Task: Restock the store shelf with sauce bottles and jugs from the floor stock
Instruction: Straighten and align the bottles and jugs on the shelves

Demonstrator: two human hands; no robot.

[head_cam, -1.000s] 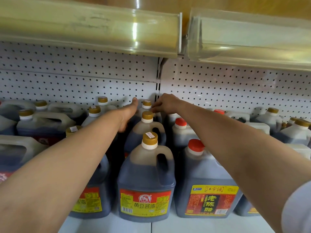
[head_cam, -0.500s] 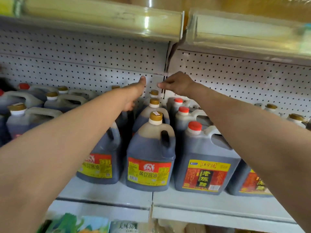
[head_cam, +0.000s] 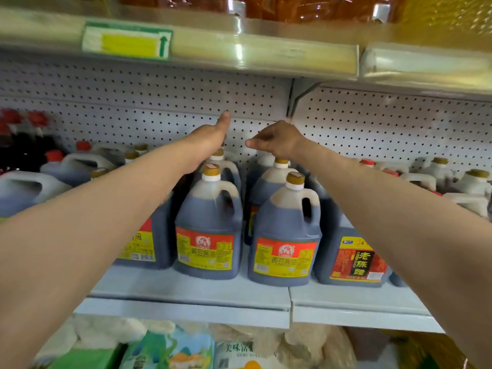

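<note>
**Both arms reaching over the jug rows at the back of the shelf**

The person is stretching both bare arms deep into the shelf, above the rows of dark sauce jugs. The left hand is hanging over the left row with its thumb pointing up toward the pegboard back wall; its fingers are hidden behind the palm and the jugs, so I cannot tell whether its grip is released or grasping anything. The right hand is hovering above the rear of the right row, knuckles up, fingers curling downward and thumb sticking out to the left; what lies under the fingers is hidden, so its grip cannot be told either.

Two jugs with red-and-yellow labels are standing upright at the front: the left front jug and, just beside it, the right front jug, each wearing a gold cap, with more gold-capped jugs lining up behind them. A vinegar jug with a red-and-black label is standing just right of these, partly covered by the right forearm. White-shouldered jugs are crowding both far sides. Packaged goods are lying on the level below, and a green-and-yellow price tag is sitting on the upper shelf edge.
</note>
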